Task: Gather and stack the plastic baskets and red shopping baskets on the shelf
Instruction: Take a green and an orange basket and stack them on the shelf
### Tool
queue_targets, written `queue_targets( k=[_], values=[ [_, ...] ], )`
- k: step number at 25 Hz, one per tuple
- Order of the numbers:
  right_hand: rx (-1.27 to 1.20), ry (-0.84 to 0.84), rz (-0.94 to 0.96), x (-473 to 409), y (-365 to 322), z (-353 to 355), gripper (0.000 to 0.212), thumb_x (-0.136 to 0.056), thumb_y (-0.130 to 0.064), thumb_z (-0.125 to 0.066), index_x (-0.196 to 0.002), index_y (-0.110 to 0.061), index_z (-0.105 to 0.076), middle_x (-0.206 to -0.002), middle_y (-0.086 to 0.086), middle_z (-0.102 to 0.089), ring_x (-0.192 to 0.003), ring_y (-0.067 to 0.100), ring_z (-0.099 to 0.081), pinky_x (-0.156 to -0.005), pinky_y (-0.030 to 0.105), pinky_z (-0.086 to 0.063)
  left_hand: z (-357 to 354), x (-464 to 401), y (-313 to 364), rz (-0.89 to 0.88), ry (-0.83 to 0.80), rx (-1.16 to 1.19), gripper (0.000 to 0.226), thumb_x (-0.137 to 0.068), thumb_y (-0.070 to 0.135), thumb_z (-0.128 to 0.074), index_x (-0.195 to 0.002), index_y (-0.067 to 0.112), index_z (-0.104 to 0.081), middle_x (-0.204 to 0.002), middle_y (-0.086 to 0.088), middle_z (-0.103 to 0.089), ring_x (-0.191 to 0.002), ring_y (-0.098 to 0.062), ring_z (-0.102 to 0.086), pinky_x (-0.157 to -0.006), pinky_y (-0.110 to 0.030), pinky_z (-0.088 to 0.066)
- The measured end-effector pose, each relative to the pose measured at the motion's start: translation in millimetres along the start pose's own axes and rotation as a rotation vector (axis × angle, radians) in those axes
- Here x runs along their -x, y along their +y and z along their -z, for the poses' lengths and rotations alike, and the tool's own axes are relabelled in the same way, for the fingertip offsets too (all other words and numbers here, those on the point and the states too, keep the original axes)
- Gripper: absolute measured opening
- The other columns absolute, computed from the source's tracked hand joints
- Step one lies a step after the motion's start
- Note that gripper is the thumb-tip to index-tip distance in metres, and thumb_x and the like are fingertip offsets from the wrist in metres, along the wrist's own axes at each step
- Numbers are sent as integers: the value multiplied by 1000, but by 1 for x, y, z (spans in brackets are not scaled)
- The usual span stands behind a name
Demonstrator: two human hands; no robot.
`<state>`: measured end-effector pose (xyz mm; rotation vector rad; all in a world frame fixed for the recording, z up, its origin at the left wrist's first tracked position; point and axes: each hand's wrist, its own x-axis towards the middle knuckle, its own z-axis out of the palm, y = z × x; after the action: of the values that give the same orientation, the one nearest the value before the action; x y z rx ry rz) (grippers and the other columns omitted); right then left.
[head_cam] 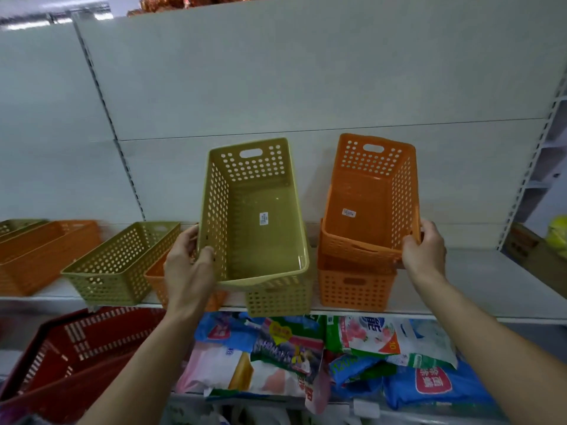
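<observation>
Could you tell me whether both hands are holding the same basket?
No: the left hand grips the green basket, the right hand the orange basket.

light: even, dimmish, soft shadows | focus: soft overall, left edge smeared | lens: wide-angle bowing at edges
</observation>
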<state>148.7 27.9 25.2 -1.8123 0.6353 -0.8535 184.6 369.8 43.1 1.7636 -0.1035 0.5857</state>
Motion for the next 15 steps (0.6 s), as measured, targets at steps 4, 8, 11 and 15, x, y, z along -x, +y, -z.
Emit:
queue_targets(
  k=[4, 8, 11, 15],
  values=[
    [101, -33, -6, -21, 13, -22, 40, -91, -15, -40, -128, -29, -47, -107, 8, -64, -88, 32, -62, -78, 47, -54, -19, -23, -13, 0, 47, 35, 41, -89, 5, -57, -126, 23, -57, -115, 0, -66, -107, -17, -63, -93, -46, -54],
    [412, -144, -54, -26, 27, -28, 41, -89, -14, -47, -128, -26, -50, -99, 7, -61, -87, 32, -56, -76, 40, -45, -30, -39, -25, 6, 23, 50, 39, -90, 6, -56, -126, 22, -57, -114, 3, -66, -106, -14, -63, -91, -45, -55],
    [590, -125, 78, -21, 21, -30, 48, -93, -24, -47, -140, -15, -39, -134, 16, -52, -123, 36, -42, -95, 52, -42, -39, -48, -28, 8, -2, 42, 39, -91, 7, -55, -128, 21, -57, -109, 10, -65, -103, -7, -62, -89, -36, -55],
    [284, -211, 819, 51, -30, -53, 58, -89, -42, -54, -141, -21, -40, -144, 0, -40, -134, 16, -29, -106, 33, -29, -50, -52, -28, 4, -23, 16, 38, -93, 9, -55, -130, 21, -56, -108, 9, -65, -98, 0, -60, -83, -27, -54]
  ],
)
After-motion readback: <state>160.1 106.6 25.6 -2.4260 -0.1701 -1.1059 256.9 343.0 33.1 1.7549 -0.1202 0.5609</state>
